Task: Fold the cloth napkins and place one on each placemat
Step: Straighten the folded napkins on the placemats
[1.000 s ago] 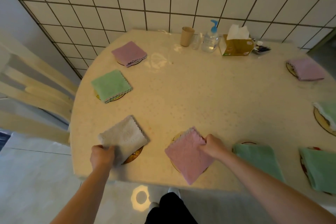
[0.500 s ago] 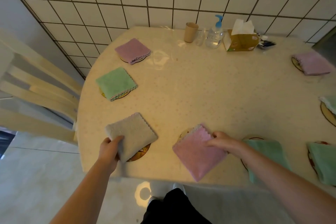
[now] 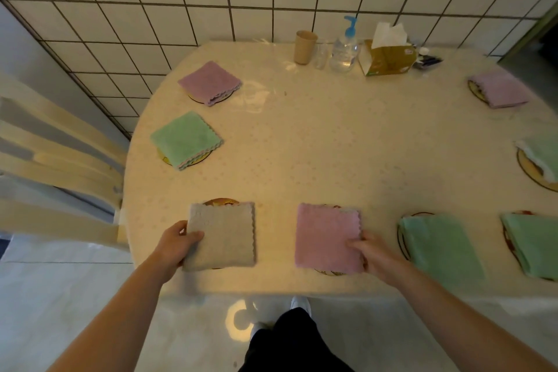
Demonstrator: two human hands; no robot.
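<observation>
Squarely folded, beige napkin (image 3: 222,235) and pink napkin (image 3: 327,237) sit pinched by each hand's fingers (image 3: 193,235).

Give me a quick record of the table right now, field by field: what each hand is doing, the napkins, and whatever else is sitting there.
left hand: grips the near-left corner of the beige napkin
right hand: pinches the near-right edge of the pink napkin
both napkins: folded square, each lying on a round placemat
other napkins: six more folded on placemats around the table, green and pink
far edge: paper cup, pump bottle, tissue box
left of table: chair
</observation>
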